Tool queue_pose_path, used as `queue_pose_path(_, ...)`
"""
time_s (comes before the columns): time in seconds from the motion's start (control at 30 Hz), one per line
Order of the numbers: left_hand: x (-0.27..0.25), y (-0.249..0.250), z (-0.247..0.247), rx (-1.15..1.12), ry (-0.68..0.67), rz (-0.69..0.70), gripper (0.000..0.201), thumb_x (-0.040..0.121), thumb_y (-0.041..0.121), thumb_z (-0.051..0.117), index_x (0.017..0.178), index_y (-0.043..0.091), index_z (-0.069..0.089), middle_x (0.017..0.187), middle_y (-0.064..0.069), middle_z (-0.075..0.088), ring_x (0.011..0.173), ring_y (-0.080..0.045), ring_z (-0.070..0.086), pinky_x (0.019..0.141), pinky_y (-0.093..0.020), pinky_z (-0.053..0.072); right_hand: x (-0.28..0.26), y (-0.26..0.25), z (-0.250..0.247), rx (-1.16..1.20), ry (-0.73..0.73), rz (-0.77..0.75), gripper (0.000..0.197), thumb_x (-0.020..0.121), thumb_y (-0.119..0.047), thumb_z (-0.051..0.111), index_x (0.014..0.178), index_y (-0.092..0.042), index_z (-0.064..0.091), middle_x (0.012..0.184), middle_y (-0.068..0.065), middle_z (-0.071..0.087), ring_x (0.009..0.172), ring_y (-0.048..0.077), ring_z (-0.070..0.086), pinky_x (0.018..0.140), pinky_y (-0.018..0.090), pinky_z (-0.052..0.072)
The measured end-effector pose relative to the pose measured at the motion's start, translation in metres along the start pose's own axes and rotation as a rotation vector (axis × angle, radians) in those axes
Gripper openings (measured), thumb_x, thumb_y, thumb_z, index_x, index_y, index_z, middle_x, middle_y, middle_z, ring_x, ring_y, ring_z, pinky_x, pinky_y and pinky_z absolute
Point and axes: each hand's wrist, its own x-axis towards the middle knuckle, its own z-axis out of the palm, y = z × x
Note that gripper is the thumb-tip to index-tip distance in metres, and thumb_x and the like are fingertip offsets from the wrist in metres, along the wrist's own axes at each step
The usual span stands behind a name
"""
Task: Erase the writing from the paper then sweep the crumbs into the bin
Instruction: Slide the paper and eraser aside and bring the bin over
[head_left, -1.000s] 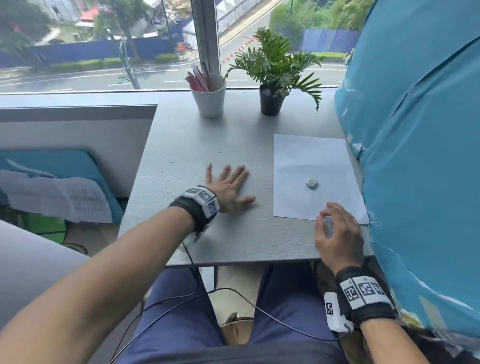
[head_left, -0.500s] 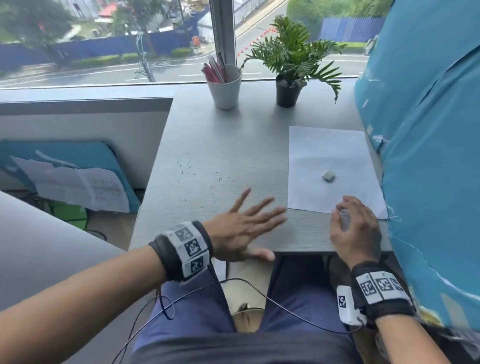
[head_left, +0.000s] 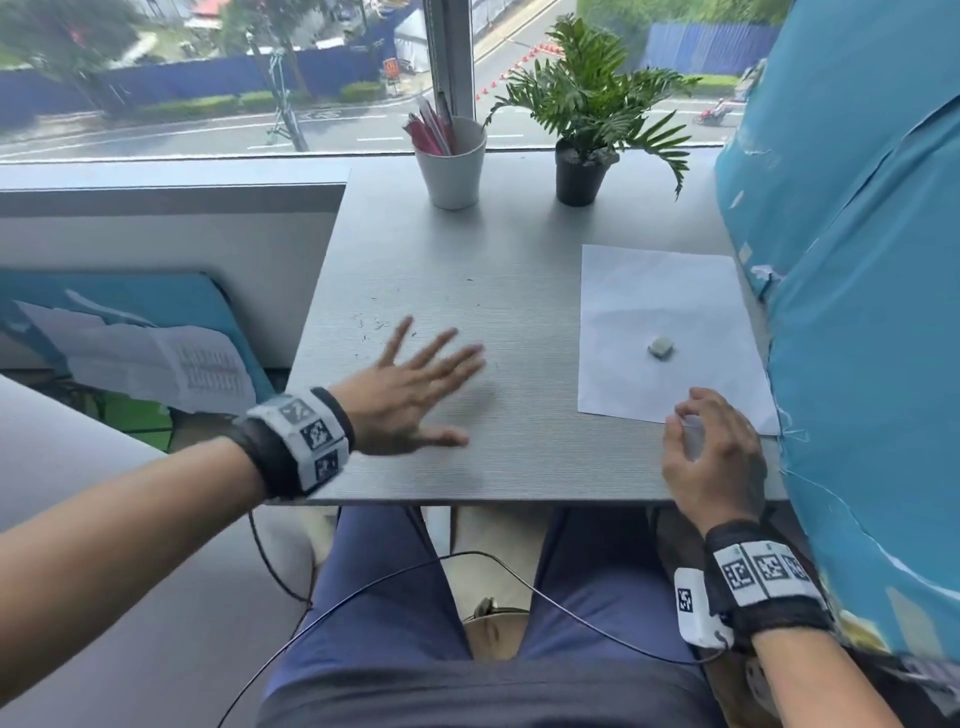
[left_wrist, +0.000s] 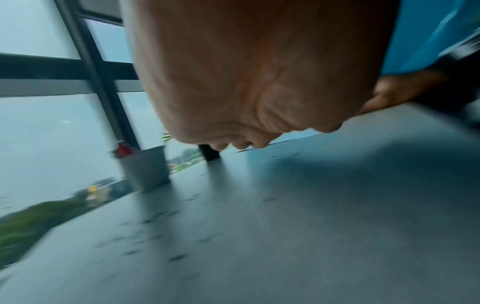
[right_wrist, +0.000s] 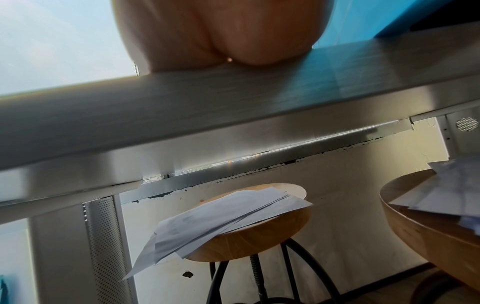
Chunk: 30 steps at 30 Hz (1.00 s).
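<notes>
A white sheet of paper (head_left: 660, 291) lies on the right of the grey table (head_left: 467, 249), with no writing that I can see. A small white eraser (head_left: 661, 347) sits on it. Dark eraser crumbs (head_left: 374, 325) are scattered left of centre on the table, and they also show as crumbs (left_wrist: 176, 257) in the left wrist view. My left hand (head_left: 415, 384) is flat with spread fingers just right of the crumbs, blurred by motion. My right hand (head_left: 711, 457) rests at the front edge, its loosely curled fingertips on the paper's near edge. No bin is in view.
A white cup of pens (head_left: 452, 166) and a potted plant (head_left: 587, 130) stand at the back by the window. A blue covered panel (head_left: 857, 312) borders the table's right side. Wooden stools with papers (right_wrist: 233, 226) stand under the table.
My left hand lay flat on the table, pulled back toward the front edge, and has now moved forward again beside the crumbs. My right hand has stayed put.
</notes>
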Motion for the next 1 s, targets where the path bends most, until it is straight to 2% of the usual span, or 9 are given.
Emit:
queue_pose_path(0.1, -0.009, 0.054, 0.013, 0.011, 0.016, 0.337, 0.086, 0.093, 0.075, 0.016, 0.158, 0.027, -0.012, 0.164, 0.008, -0.017, 0.150, -0.019, -0.023, 0.114, -0.056, -0.024, 0.000, 0.000, 0.001, 0.027, 0.037, -0.035, 0.015, 0.089, -0.023, 0.055, 0.097, -0.012, 0.063, 0.120, 0.005, 0.065, 0.106, 0.026, 0.061, 0.098, 0.041, 0.047)
queue_pose_path(0.2, -0.008, 0.051, 0.026, -0.021, 0.002, 0.366, 0.083, 0.093, 0.071, 0.022, 0.157, 0.031, -0.012, 0.164, 0.012, -0.016, 0.150, -0.019, -0.021, 0.114, -0.055, -0.024, 0.000, 0.001, 0.001, 0.036, 0.038, -0.045, 0.016, 0.088, -0.024, 0.054, 0.096, -0.013, 0.062, 0.120, 0.006, 0.065, 0.105, 0.026, 0.061, 0.097, 0.043, 0.048)
queue_pose_path(0.4, 0.000, -0.053, 0.019, -0.022, -0.103, -0.315, 0.095, 0.082, 0.084, -0.003, 0.155, 0.026, -0.018, 0.164, 0.004, -0.017, 0.147, -0.022, -0.026, 0.113, -0.062, -0.020, -0.001, -0.001, 0.000, 0.044, 0.035, -0.038, 0.017, 0.088, -0.025, 0.053, 0.096, -0.013, 0.062, 0.120, 0.006, 0.065, 0.105, 0.027, 0.061, 0.098, 0.046, 0.048)
queue_pose_path(0.43, -0.001, -0.057, 0.015, -0.035, -0.109, -0.358, 0.100, 0.079, 0.086, -0.006, 0.155, 0.023, -0.018, 0.164, 0.002, -0.018, 0.147, -0.022, -0.027, 0.113, -0.063, -0.019, -0.001, -0.001, 0.000, 0.044, 0.033, -0.037, 0.017, 0.088, -0.025, 0.053, 0.096, -0.013, 0.062, 0.120, 0.006, 0.065, 0.106, 0.027, 0.061, 0.097, 0.046, 0.048)
queue_pose_path(0.5, -0.003, -0.039, 0.011, -0.036, -0.060, -0.219, 0.098, 0.081, 0.086, -0.003, 0.156, 0.024, -0.018, 0.164, 0.003, -0.020, 0.147, -0.022, -0.028, 0.113, -0.063, -0.018, 0.000, -0.002, 0.000, 0.038, 0.029, -0.036, 0.017, 0.088, -0.025, 0.053, 0.096, -0.013, 0.062, 0.120, 0.007, 0.065, 0.107, 0.027, 0.061, 0.097, 0.046, 0.048)
queue_pose_path(0.63, -0.009, 0.037, 0.008, -0.024, 0.044, 0.268, 0.088, 0.090, 0.078, 0.012, 0.158, 0.025, -0.008, 0.164, 0.007, -0.015, 0.150, -0.019, -0.023, 0.114, -0.056, -0.024, -0.001, -0.001, 0.000, 0.035, 0.033, -0.033, 0.018, 0.088, -0.025, 0.053, 0.097, -0.013, 0.062, 0.121, 0.007, 0.065, 0.109, 0.027, 0.061, 0.098, 0.047, 0.048)
queue_pose_path(0.7, -0.001, 0.060, 0.013, 0.002, 0.043, 0.338, 0.086, 0.091, 0.075, 0.016, 0.159, 0.026, -0.005, 0.165, 0.009, -0.011, 0.150, -0.019, -0.021, 0.114, -0.054, -0.025, 0.000, -0.001, 0.001, 0.037, 0.036, -0.033, 0.015, 0.088, -0.022, 0.056, 0.097, -0.013, 0.063, 0.121, 0.007, 0.065, 0.107, 0.027, 0.061, 0.097, 0.046, 0.048)
queue_pose_path(0.8, 0.023, 0.048, 0.020, -0.085, 0.020, 0.242, 0.082, 0.092, 0.074, 0.016, 0.157, 0.033, -0.012, 0.164, 0.014, -0.015, 0.150, -0.021, -0.021, 0.114, -0.056, -0.025, 0.000, 0.000, 0.001, 0.034, 0.032, -0.023, 0.009, 0.088, -0.013, 0.064, 0.097, -0.012, 0.063, 0.121, 0.007, 0.065, 0.107, 0.029, 0.061, 0.097, 0.047, 0.048)
queue_pose_path(1.0, 0.038, -0.031, 0.015, -0.161, -0.080, -0.256, 0.092, 0.084, 0.082, 0.004, 0.155, 0.029, -0.018, 0.163, 0.006, -0.018, 0.151, -0.025, -0.016, 0.111, -0.063, -0.022, -0.001, -0.001, 0.000, 0.036, 0.036, -0.024, 0.013, 0.090, -0.022, 0.057, 0.097, -0.013, 0.063, 0.122, 0.006, 0.065, 0.107, 0.026, 0.061, 0.098, 0.045, 0.048)
